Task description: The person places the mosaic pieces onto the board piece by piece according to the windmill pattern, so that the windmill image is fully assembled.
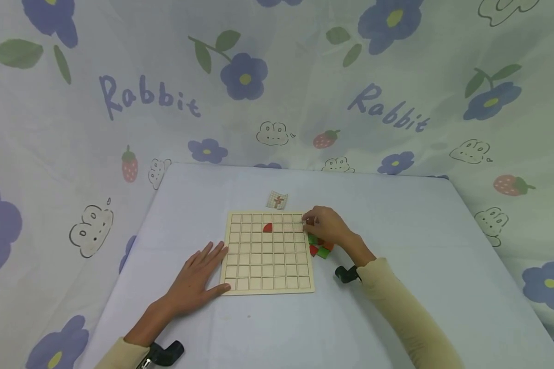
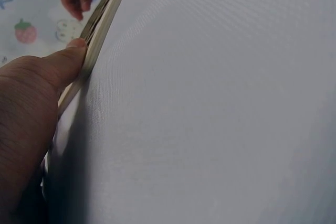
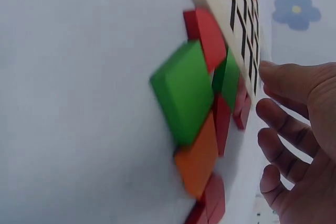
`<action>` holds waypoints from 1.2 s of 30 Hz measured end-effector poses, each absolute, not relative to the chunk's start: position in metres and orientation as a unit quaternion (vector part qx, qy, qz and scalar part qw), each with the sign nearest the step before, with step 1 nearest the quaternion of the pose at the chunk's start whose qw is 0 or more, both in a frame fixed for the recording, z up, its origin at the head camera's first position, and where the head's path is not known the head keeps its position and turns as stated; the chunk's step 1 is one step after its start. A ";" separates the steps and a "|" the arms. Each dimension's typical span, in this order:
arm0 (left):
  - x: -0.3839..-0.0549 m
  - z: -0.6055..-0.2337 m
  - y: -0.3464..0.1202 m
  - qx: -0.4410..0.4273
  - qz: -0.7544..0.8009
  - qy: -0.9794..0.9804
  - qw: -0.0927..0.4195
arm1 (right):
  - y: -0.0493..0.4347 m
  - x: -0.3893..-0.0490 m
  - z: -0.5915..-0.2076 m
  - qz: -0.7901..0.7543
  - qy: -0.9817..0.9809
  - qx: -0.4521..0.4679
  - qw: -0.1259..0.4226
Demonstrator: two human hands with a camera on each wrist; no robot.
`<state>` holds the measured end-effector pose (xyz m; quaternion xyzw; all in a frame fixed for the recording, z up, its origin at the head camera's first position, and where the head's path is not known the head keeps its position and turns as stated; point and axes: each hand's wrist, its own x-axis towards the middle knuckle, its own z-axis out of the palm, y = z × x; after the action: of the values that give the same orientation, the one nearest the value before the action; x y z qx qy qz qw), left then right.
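Observation:
A square wooden grid board (image 1: 271,251) lies on the table, with one red quarter-round piece (image 1: 268,227) in a cell of its second row. My left hand (image 1: 194,279) rests at the board's left side, fingers spread; its thumb (image 2: 71,59) touches the edge. Near the upper right corner is my right hand (image 1: 330,225). In the right wrist view its fingers (image 3: 286,129) are loosely bent, thumb apart, and I see nothing held. Below that hand lie loose pieces: a green block (image 3: 184,90), an orange block (image 3: 198,161) and several red blocks (image 3: 210,38), some against the board.
A small pattern card (image 1: 277,200) with a red figure on a grid lies behind the board. White cloth covers the table (image 1: 397,215). A patterned curtain (image 1: 300,102) with flowers and rabbits hangs behind it.

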<state>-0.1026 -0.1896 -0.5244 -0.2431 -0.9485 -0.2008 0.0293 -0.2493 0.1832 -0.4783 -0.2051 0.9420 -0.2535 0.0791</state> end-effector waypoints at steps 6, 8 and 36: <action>-0.102 -0.523 -0.189 -0.238 -0.199 -0.950 0.021 | 0.211 -0.243 -0.478 -0.241 0.958 -0.135 0.083; -0.102 -0.522 -0.188 -0.237 -0.200 -0.950 0.022 | 0.219 -0.241 -0.480 -0.221 0.965 -0.125 0.070; -0.101 -0.524 -0.188 -0.232 -0.207 -0.950 0.030 | 0.233 -0.225 -0.484 -0.265 0.962 -0.032 0.055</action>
<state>-0.1015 -0.1883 -0.5236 -0.2320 -0.9500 -0.2066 0.0298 -0.2247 0.2329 -0.4837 -0.0320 0.9622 -0.2649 0.0549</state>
